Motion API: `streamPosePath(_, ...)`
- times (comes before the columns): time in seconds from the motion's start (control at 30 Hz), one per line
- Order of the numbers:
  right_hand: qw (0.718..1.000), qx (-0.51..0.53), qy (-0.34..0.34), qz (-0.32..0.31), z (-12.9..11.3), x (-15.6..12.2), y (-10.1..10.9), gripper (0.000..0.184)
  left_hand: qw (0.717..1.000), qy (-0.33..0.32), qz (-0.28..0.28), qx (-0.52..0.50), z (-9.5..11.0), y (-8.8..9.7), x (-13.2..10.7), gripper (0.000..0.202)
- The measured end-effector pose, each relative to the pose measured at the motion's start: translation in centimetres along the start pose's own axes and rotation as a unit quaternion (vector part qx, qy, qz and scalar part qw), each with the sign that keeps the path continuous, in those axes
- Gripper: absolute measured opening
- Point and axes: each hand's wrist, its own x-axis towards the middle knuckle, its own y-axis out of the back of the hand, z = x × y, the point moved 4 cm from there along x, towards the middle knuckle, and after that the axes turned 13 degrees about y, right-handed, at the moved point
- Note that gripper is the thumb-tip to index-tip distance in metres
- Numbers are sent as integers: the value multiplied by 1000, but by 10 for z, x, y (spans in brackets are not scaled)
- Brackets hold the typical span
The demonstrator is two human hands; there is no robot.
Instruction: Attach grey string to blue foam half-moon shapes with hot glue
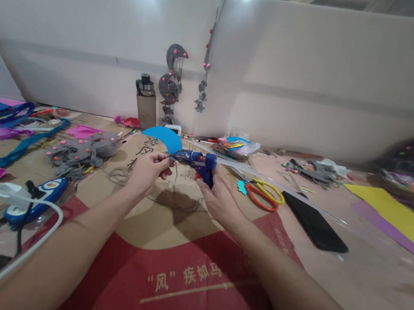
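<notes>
My right hand (218,192) is wrapped round the handle of a blue hot glue gun (200,161), its nozzle pointing left. A long clear glue stick (285,185) juts out of the gun's back to the right. My left hand (150,169) is closed in a pinch right at the nozzle tip. From those fingers a thin grey cord (176,176) hangs and curls over the cardboard below; what else the pinch holds is too small to make out. Beneath both hands lies a red and tan printed cardboard sheet (186,274). A blue felt shape (164,138) lies just behind the nozzle.
Scissors with red and yellow handles (264,194) and a black phone (315,222) lie at right, near yellow sheet (404,216). A bottle (146,104) stands by the wall. At left are grey felt pieces (79,154), a blue power strip (36,202) and a white cable (43,243).
</notes>
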Motion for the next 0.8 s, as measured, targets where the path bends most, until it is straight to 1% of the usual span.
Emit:
streamPosePath(0.17,1000,-10,-16,-9,3,0,-1,38,1000,-6,3,-2,0,1,1,21)
streamPosePath(0.8,1000,-18,-11,-1,3,0,1,40,1000,-6,10,-15,3,4,1,25)
